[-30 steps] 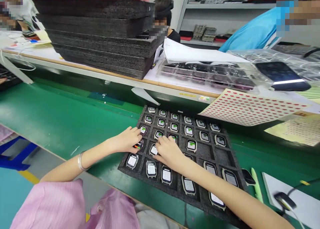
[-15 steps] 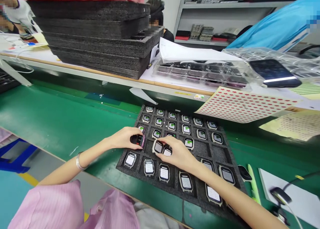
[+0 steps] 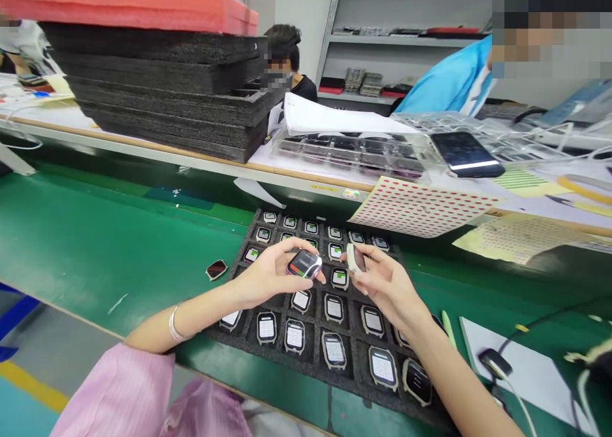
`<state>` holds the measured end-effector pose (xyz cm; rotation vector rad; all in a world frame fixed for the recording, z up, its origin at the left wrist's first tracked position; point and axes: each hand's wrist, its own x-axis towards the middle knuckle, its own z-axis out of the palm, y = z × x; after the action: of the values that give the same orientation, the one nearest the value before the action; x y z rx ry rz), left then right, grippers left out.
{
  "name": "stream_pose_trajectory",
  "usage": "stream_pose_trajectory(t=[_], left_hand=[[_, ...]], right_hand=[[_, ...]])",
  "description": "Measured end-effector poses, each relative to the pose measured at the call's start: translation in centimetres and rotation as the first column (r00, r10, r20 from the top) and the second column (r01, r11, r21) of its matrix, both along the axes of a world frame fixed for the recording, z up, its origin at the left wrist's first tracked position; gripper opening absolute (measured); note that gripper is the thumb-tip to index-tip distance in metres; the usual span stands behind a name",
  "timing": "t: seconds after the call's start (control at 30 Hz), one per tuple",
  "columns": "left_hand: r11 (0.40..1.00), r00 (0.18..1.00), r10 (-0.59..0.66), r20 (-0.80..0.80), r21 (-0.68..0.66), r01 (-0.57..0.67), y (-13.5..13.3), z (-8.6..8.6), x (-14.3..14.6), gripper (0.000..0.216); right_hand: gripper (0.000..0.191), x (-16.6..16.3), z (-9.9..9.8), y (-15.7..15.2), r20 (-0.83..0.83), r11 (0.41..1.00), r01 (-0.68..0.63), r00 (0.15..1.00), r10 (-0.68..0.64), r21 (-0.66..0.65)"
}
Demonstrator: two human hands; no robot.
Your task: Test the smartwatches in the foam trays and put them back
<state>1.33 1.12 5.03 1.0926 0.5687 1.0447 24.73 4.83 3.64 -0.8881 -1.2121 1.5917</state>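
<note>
My left hand point(image 3: 282, 268) is closed around the edges of a smartwatch case point(image 3: 306, 263) with a dark, glossy face, partly coloured. My right hand point(image 3: 389, 284) pinches a pale-framed smartwatch case point(image 3: 356, 257), tilted so its side shows. Both hands are raised above a black foam tray point(image 3: 310, 360) and lie close together, the two watches apart. Rows of strapless watches sit in the tray's pockets, many with lit white or green screens, such as a lit watch point(image 3: 335, 350) near the front. One dark watch point(image 3: 217, 269) lies on the green table left of the tray.
Black foam trays point(image 3: 167, 86) are stacked on the raised shelf under a red foam slab point(image 3: 134, 7). Clear plastic trays point(image 3: 354, 153) and a phone point(image 3: 466, 153) lie to their right. A green pen point(image 3: 448, 327), a white pad point(image 3: 516, 360) and cables are at the right. People sit beyond.
My left hand has moved right over the tray with its watch. My right hand has lifted its watch up and to the right. The dark watch on the table has come into view.
</note>
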Motion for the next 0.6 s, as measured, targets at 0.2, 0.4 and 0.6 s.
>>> stream_pose_trajectory(t=[0.2, 0.4, 0.6], left_hand=[[0.973, 0.976, 0.158, -0.152, 0.192, -0.127, -0.5, -0.1, 1.7, 0.055], [0.977, 0.989, 0.113, -0.099, 0.192, -0.093, -0.4, -0.6, 1.9, 0.067], [0.985, 0.998, 0.058, 0.001, 0.163, -0.057, -0.3, -0.2, 1.5, 0.051]], right_hand=[[0.046, 2.1, -0.1, 2.5, -0.021, 0.993, 0.105, 0.994, -0.105, 0.043], [0.052, -0.7, -0.8, 2.0, -0.105, 0.991, 0.133, 0.986, -0.133, -0.008], [0.041, -1.7, -0.5, 0.5, -0.165, 0.997, 0.056, 0.984, -0.064, -0.049]])
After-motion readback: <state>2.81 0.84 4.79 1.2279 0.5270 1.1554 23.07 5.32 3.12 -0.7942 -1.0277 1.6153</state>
